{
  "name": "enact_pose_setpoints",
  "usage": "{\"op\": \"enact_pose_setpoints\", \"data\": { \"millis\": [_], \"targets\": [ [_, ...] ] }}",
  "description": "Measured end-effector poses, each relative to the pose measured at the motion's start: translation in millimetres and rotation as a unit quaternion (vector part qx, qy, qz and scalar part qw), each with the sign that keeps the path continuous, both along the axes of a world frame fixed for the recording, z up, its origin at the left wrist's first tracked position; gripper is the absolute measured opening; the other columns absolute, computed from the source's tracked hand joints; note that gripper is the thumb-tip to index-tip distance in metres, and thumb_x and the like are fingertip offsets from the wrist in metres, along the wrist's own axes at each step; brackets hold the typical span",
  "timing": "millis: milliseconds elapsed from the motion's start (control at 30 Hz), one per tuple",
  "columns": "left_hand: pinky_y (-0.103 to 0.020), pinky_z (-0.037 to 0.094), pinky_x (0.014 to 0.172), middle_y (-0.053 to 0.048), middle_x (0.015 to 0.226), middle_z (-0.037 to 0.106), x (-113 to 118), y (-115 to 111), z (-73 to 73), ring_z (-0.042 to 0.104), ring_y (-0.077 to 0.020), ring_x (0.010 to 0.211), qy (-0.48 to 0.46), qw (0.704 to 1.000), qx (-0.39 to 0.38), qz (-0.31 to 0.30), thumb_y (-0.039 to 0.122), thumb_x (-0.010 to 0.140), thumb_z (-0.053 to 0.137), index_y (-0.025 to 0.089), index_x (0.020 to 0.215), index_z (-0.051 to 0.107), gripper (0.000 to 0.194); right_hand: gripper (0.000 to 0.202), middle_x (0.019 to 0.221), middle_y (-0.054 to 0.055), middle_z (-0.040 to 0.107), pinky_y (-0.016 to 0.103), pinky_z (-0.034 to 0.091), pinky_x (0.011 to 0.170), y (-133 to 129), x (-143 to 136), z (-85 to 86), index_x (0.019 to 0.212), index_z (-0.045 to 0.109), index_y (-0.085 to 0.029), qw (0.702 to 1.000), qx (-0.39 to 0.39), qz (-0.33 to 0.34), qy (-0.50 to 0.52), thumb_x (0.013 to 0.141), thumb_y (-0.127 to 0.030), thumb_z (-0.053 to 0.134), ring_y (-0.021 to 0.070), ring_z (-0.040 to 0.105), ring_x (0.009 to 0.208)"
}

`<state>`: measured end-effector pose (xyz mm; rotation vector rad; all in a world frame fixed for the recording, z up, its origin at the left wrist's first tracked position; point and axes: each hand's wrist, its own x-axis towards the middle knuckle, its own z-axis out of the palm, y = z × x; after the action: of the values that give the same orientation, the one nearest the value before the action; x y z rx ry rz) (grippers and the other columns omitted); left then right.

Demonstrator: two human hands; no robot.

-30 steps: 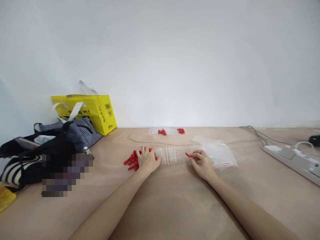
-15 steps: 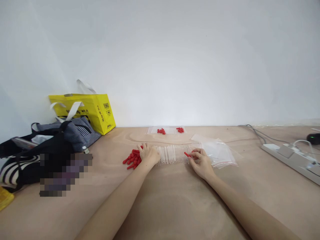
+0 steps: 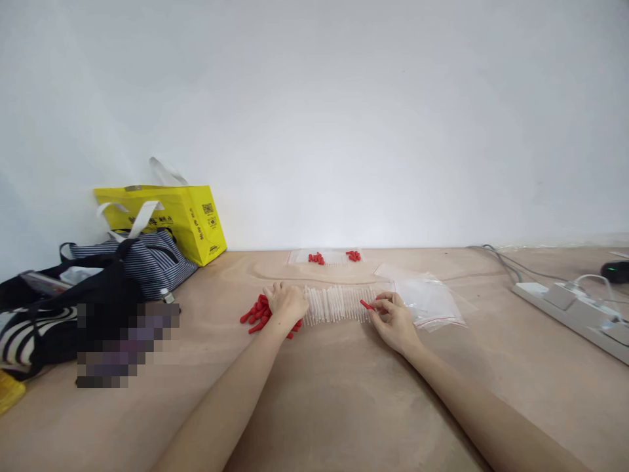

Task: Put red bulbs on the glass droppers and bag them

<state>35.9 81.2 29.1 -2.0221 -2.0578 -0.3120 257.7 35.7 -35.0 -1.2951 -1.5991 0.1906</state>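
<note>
My left hand reaches over a pile of small red pieces with rounded ends; its fingers look apart and bent down, their tips partly hidden. My right hand is closed in a pinch on one slim red piece, held at the right end of a row of thin whitish sticks. The sticks lie side by side on the wooden table between my hands. Whether the held piece touches a stick, I cannot tell.
Clear zip bags lie right of my right hand. Near the wall, another clear bag has red pieces at both ends. A power strip with cables is at the right. A yellow bag, striped bag and black bag stand left.
My left hand has shifted slightly left and down over the red pile, uncovering red pieces beside its wrist. My right hand keeps its pinch on the red piece almost in place.
</note>
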Motion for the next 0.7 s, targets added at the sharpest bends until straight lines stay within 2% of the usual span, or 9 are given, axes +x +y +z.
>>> {"op": "enact_pose_setpoints", "data": {
  "millis": [133,233,333,400,467,567,700],
  "targets": [
    [-0.048,0.023,0.087,-0.015,0.098,0.059,-9.0,-13.4,11.6,0.044,-0.0309,0.099,0.009,0.999,0.043,-0.03,0.027,0.078,0.038,0.014,0.074,0.069,0.034,0.016,0.088,0.008,0.051,0.029,0.049,0.065,0.3,0.3,1.0,0.075,0.062,-0.017,1.0,-0.003,0.006,-0.006,0.072,-0.028,0.05,0.0181,0.054,0.081],
    [-0.045,0.024,0.089,-0.012,0.104,0.056,-18.7,-28.6,14.2,0.041,-0.028,0.102,0.0,0.994,0.087,-0.065,0.025,0.082,0.034,0.016,0.076,0.067,0.035,0.015,0.085,0.008,0.054,0.028,0.048,0.064,0.5,1.1,1.9,0.074,0.061,-0.017,1.0,-0.004,0.007,-0.012,0.071,-0.027,0.049,0.0175,0.055,0.078],
    [-0.036,0.033,0.08,-0.008,0.093,0.058,-28.5,-45.2,5.5,0.046,-0.0228,0.091,-0.061,0.976,0.117,-0.172,0.026,0.085,0.034,0.018,0.08,0.065,0.032,0.014,0.076,0.005,0.057,0.028,0.046,0.063,-1.1,0.9,3.2,0.075,0.059,-0.018,0.999,-0.024,0.022,-0.017,0.073,-0.025,0.047,0.0156,0.055,0.069],
    [-0.032,0.036,0.074,-0.006,0.081,0.058,-34.2,-54.8,-5.1,0.048,-0.0192,0.08,-0.103,0.957,0.089,-0.255,0.026,0.086,0.035,0.019,0.079,0.064,0.031,0.015,0.072,0.003,0.059,0.028,0.046,0.063,-4.0,-1.2,4.6,0.078,0.058,-0.018,0.998,-0.037,0.037,-0.017,0.074,-0.025,0.046,0.0151,0.056,0.066],
    [-0.03,0.037,0.07,-0.004,0.074,0.056,-39.3,-61.8,-16.2,0.048,-0.0173,0.074,-0.128,0.941,0.056,-0.308,0.026,0.086,0.037,0.019,0.078,0.064,0.029,0.016,0.074,0.003,0.061,0.028,0.045,0.063,-8.4,-5.3,6.4,0.082,0.058,-0.018,0.997,-0.04,0.061,-0.021,0.075,-0.024,0.045,0.0153,0.057,0.067],
    [-0.029,0.037,0.067,-0.003,0.07,0.054,-44.9,-66.8,-28.5,0.048,-0.0161,0.069,-0.14,0.929,0.011,-0.342,0.024,0.084,0.04,0.02,0.079,0.065,0.026,0.019,0.078,0.004,0.061,0.028,0.045,0.065,-17.1,-13.8,9.5,0.089,0.058,-0.018,0.991,-0.036,0.12,-0.047,0.076,-0.02,0.044,0.0156,0.057,0.071],
    [-0.029,0.037,0.067,-0.004,0.073,0.055,-46.5,-68.8,-32.6,0.049,-0.0164,0.071,-0.151,0.924,-0.009,-0.352,0.02,0.081,0.045,0.02,0.085,0.065,0.021,0.028,0.085,0.006,0.058,0.029,0.044,0.071,-27.2,-23.4,12.1,0.099,0.058,-0.02,0.969,-0.03,0.206,-0.131,0.076,-0.013,0.042,0.016,0.054,0.08]
  ]
}}
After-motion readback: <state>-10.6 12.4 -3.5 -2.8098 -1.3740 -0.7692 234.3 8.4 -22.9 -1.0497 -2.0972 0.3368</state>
